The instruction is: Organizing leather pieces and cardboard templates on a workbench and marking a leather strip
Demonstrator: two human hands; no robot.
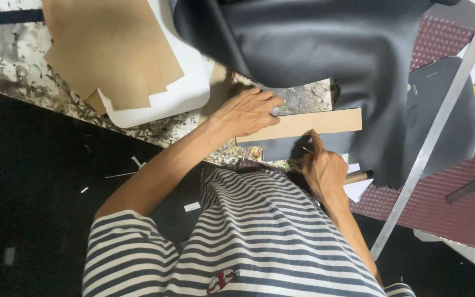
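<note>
I see a paint-spattered table (17,71) above dark floor (34,181) — my left hand (246,113) flat, open, on the cardboard strip (303,125); right hand (322,170) clenches a wooden-handled tool (358,176) at the black leather (325,49) edge.

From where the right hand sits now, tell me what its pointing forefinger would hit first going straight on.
The right hand points its forefinger up the bench; it would likely meet the long tan cardboard strip first, its tip almost at the strip's lower edge.
</note>
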